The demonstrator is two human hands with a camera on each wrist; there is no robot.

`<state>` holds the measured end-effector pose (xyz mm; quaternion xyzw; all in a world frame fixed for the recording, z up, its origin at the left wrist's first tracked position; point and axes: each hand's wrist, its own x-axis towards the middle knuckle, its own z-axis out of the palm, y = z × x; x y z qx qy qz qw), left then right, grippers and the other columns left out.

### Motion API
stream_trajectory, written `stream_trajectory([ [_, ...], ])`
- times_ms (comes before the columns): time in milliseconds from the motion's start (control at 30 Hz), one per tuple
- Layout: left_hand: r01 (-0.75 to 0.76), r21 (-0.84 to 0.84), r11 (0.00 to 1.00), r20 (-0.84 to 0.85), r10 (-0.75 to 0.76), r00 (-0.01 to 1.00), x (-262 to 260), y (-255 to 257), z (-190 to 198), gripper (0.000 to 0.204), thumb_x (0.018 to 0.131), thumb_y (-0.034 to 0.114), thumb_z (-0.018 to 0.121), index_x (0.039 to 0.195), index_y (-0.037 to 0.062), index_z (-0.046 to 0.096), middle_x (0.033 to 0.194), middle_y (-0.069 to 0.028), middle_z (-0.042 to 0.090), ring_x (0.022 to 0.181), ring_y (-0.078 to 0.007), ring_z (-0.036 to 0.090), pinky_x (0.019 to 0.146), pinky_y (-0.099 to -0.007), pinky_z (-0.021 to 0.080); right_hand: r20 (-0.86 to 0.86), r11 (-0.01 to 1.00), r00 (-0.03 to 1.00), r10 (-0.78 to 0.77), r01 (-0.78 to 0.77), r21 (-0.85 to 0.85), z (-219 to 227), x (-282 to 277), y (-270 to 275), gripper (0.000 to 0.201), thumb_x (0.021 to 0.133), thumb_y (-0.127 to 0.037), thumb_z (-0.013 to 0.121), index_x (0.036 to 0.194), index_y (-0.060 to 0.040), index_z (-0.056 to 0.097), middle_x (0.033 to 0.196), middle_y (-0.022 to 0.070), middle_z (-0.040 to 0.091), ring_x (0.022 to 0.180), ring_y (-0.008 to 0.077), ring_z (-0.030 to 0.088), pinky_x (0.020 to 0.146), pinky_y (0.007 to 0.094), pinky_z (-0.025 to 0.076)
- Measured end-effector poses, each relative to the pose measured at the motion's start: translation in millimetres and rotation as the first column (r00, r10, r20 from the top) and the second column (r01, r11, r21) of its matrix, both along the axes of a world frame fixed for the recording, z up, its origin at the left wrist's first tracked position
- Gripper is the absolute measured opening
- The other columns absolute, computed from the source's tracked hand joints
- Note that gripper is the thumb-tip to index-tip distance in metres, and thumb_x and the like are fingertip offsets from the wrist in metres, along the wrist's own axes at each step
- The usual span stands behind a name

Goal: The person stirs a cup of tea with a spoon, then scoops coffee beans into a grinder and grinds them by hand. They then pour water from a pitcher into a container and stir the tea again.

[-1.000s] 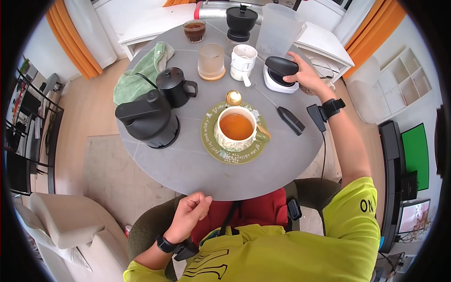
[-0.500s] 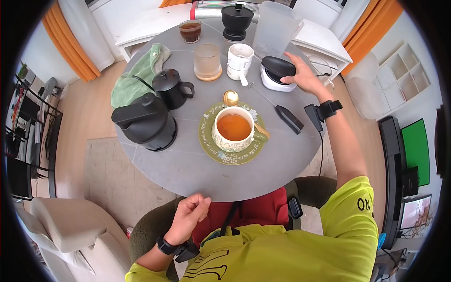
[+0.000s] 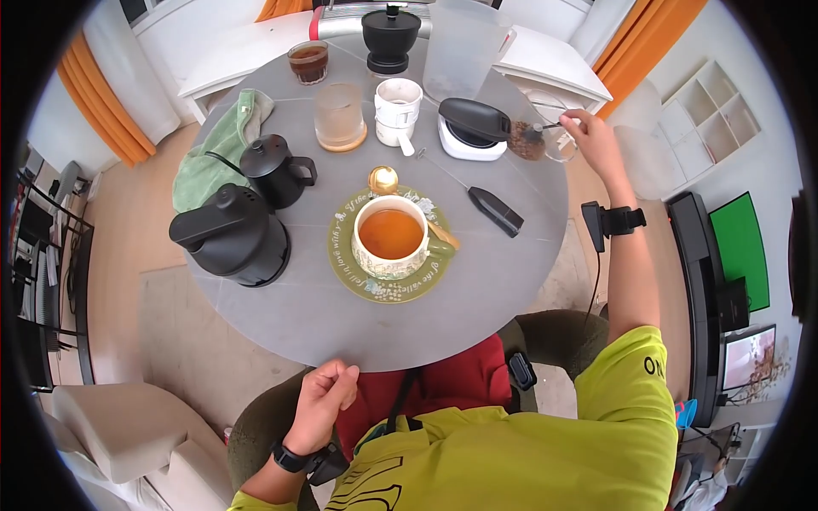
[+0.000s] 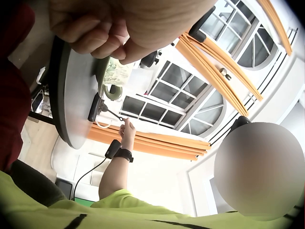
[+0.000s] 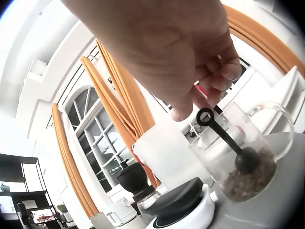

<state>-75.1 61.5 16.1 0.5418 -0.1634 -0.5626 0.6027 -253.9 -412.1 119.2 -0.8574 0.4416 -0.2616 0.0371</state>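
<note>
My right hand [image 3: 590,143] is stretched over the far right of the table, its thumb and fingertips at the handle end of a black scoop [image 5: 226,137]. The scoop's bowl sits in a glass jug [image 5: 209,162], among brown coffee beans [image 5: 250,183]. Left of the jug, a black dish [image 3: 474,117] leans on a white kitchen scale [image 3: 469,151]. My left hand [image 3: 326,393], fingers loosely curled around nothing, is at the table's near edge. In front of me a patterned cup of amber drink [image 3: 390,234] stands on a green saucer [image 3: 342,260].
A milk frother [image 3: 496,211] lies right of the saucer. Leftward stand a black kettle [image 3: 230,234], a small black pot [image 3: 271,170] and a green cloth [image 3: 204,162]. Farther back are a white cup [image 3: 397,106], two glasses, a hand grinder [image 3: 390,38] and a translucent pitcher [image 3: 460,55].
My right hand has left the black dish on the scale and moved right to the scoop handle in the jug. The head view has turned right; my left hand stays by the table edge.
</note>
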Motion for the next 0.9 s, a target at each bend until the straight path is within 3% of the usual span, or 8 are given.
stream_trajectory([
  [267, -0.023, 0.003, 1.000, -0.024, 0.024, 0.999, -5.8, -0.6, 1.9, 0.030, 0.097, 0.011, 0.052, 0.068, 0.0081, 0.043, 0.057, 0.0054, 0.038, 0.053, -0.0039, 0.031, 0.050, -0.0222, 0.025, 0.008, 0.999, 1.000, 0.004, -0.005, 0.043, -13.4, 8.2, -2.8, 0.022, 0.085, -0.022, 0.063, 0.093, -0.0019, 0.066, 0.063, 0.0128, 0.057, 0.062, 0.0247, 0.058, 0.060, 0.0338, 0.045],
  [367, -0.022, 0.003, 1.000, -0.011, 0.022, 1.000, -5.1, 0.1, 0.3, 0.030, 0.097, 0.011, 0.052, 0.068, 0.0082, 0.043, 0.057, 0.0056, 0.038, 0.053, -0.0038, 0.030, 0.050, -0.0221, 0.025, 0.087, 0.997, 0.994, 0.070, -0.071, 0.013, -15.5, 8.7, -6.0, 0.017, 0.085, -0.017, 0.062, 0.089, -0.0008, 0.064, 0.067, 0.0149, 0.059, 0.065, 0.0267, 0.060, 0.062, 0.0363, 0.045],
  [467, -0.023, -0.005, 1.000, -0.010, 0.023, 1.000, -3.6, 0.6, 0.6, 0.030, 0.097, 0.011, 0.052, 0.068, 0.0083, 0.043, 0.056, 0.0056, 0.037, 0.053, -0.0038, 0.030, 0.050, -0.0222, 0.025, 0.037, 0.993, 0.994, 0.103, -0.100, -0.066, -11.2, 8.9, -4.0, 0.014, 0.085, -0.013, 0.060, 0.089, -0.0005, 0.062, 0.078, 0.0165, 0.063, 0.072, 0.0306, 0.062, 0.065, 0.0395, 0.047],
  [533, -0.023, -0.004, 1.000, -0.012, 0.023, 1.000, -3.4, 0.4, 0.4, 0.030, 0.097, 0.011, 0.052, 0.068, 0.0084, 0.043, 0.057, 0.0055, 0.038, 0.053, -0.0038, 0.030, 0.050, -0.0221, 0.025, -0.054, 0.955, 0.992, 0.113, -0.123, -0.269, -13.1, 7.1, -7.0, 0.010, 0.085, -0.009, 0.058, 0.091, -0.0015, 0.061, 0.087, 0.0158, 0.065, 0.079, 0.0332, 0.062, 0.068, 0.0415, 0.048],
  [733, -0.009, -0.011, 1.000, -0.003, 0.009, 1.000, -3.2, 0.2, 1.1, 0.030, 0.097, 0.013, 0.052, 0.069, 0.0087, 0.043, 0.058, 0.0043, 0.039, 0.053, -0.0050, 0.032, 0.050, -0.0225, 0.026, -0.177, 0.871, 0.975, 0.136, -0.203, -0.448, -16.5, 9.3, -15.7, 0.009, 0.085, -0.007, 0.058, 0.092, -0.0037, 0.062, 0.088, 0.0141, 0.065, 0.083, 0.0348, 0.061, 0.070, 0.0433, 0.049],
  [900, 0.003, -0.013, 1.000, 0.015, -0.003, 1.000, -4.1, 0.6, 1.1, 0.031, 0.097, 0.014, 0.051, 0.069, 0.0089, 0.042, 0.059, 0.0034, 0.039, 0.053, -0.0061, 0.032, 0.051, -0.0229, 0.027, -0.078, 0.919, 0.988, 0.135, -0.154, -0.363, -19.3, 15.6, -15.7, 0.011, 0.083, -0.007, 0.059, 0.092, -0.0039, 0.064, 0.086, 0.0152, 0.065, 0.080, 0.0340, 0.062, 0.070, 0.0415, 0.049],
])
